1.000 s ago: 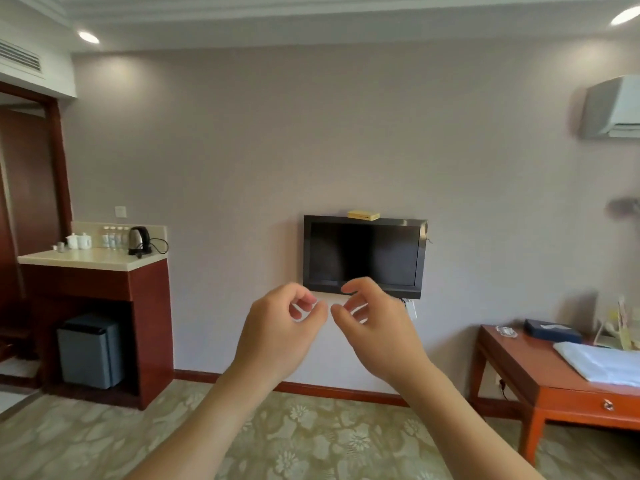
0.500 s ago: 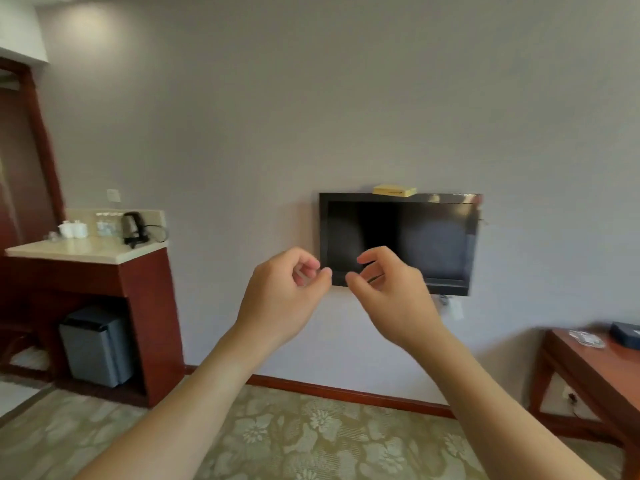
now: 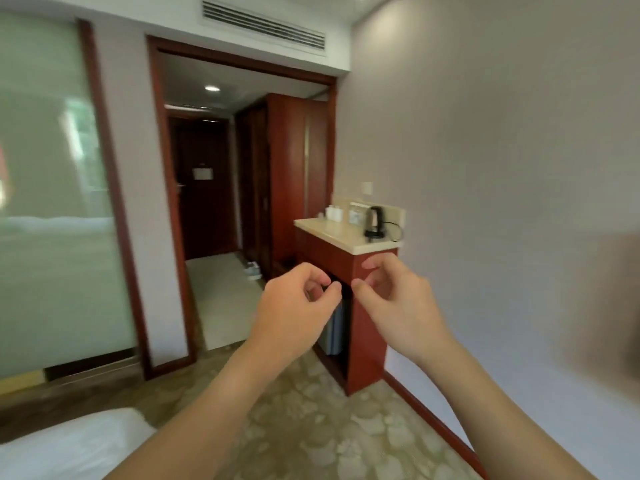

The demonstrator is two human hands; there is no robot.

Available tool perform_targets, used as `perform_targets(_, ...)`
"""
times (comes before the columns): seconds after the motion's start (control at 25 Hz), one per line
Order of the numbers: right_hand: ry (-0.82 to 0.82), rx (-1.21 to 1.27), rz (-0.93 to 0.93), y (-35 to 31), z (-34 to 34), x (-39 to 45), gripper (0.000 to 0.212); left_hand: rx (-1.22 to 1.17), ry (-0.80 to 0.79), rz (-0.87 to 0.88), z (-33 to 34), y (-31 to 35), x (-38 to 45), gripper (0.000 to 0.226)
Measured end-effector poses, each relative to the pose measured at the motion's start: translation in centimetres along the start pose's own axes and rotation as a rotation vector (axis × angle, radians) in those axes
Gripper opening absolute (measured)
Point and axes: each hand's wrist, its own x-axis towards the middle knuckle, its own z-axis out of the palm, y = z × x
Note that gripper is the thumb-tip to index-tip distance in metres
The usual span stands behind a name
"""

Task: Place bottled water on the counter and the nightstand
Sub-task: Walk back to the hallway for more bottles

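The counter is a cream stone top on a red wooden cabinet against the right wall. At its back stand a few small water bottles, blurred, beside a black kettle and white cups. My left hand and my right hand are raised side by side in front of the cabinet, well short of it. Both have their fingers curled in loosely and hold nothing. No nightstand is in view.
A small grey fridge sits under the counter. A doorway to the left leads into a dark hallway with a wardrobe. A frosted glass panel fills the far left. A white bed corner lies at bottom left, on patterned carpet.
My view has swung left, away from the wall television and desk, onto the counter and the hallway. My hands keep the same curled pose in front of me.
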Motion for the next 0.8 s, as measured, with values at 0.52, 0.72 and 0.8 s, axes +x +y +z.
perform_targets(0.52, -0.164, 0.158, -0.131, 12.0, 20.8, 37.2, 0.021, 0.038, 0.248, -0.132, 4.1, -22.3, 33.0, 0.011)
perform_targets(0.72, -0.187, 0.13, -0.18, 19.4, 29.6, 50.5, 0.02, 0.093, 0.26, -0.12, 9.4, -31.5, 45.6, 0.01)
perform_targets(0.8, -0.182, 0.152, -0.196, 22.4, 33.7, 56.7, 0.022, 0.131, 0.259, -0.101, 11.5, -35.3, 51.7, 0.009)
